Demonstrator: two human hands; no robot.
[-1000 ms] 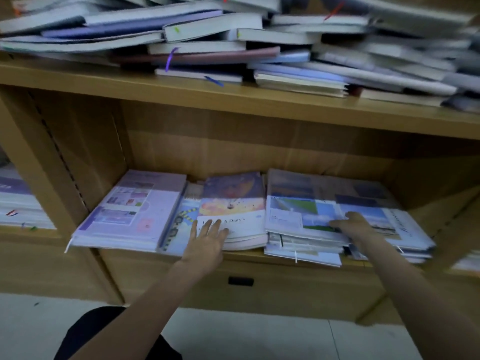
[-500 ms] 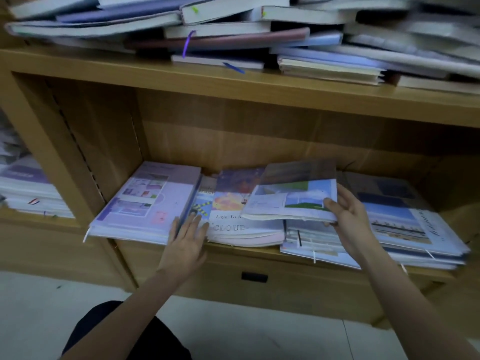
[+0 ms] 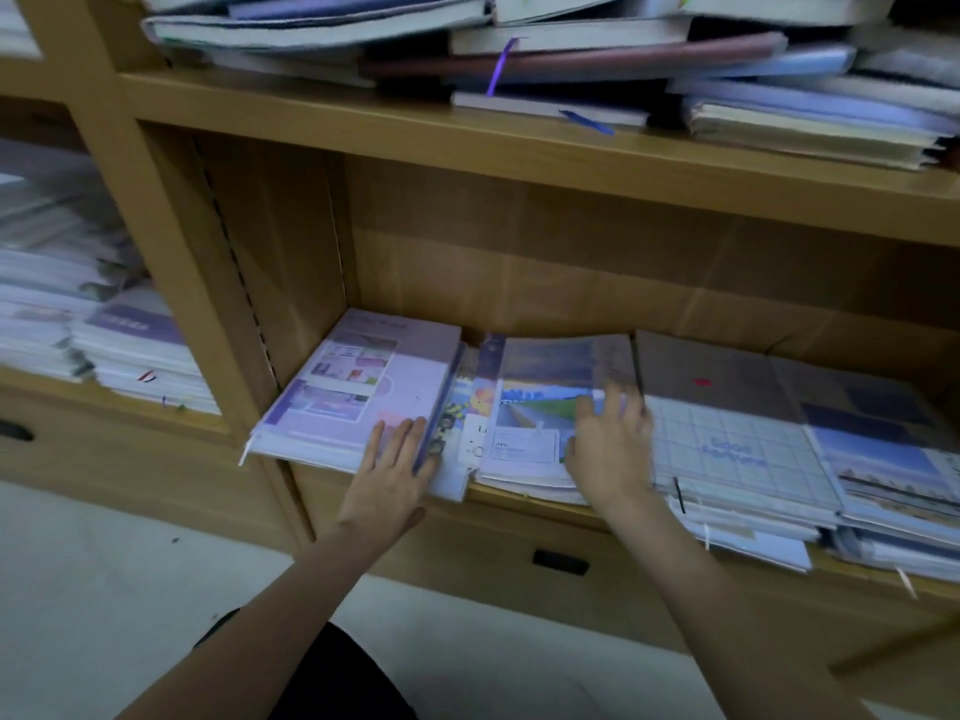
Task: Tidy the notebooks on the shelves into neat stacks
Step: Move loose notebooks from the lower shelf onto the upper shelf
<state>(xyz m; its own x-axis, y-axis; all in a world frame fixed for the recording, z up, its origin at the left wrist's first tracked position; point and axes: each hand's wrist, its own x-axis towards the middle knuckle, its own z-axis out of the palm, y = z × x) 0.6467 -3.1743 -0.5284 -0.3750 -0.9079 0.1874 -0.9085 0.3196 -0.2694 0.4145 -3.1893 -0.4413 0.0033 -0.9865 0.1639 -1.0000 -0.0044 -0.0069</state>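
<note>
The big wooden shelf holds notebooks in piles. A messy pile lies on top. Below, the left hand rests flat, fingers spread, on the purple notebook. The right hand lies open on the landscape notebook, atop the middle stack. It grips nothing.

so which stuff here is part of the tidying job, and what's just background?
In play: left hand on the purple stack; right hand on the landscape notebook; grid notebook stack; messy top-shelf pile.
Background: drawer handle; floor.
</note>
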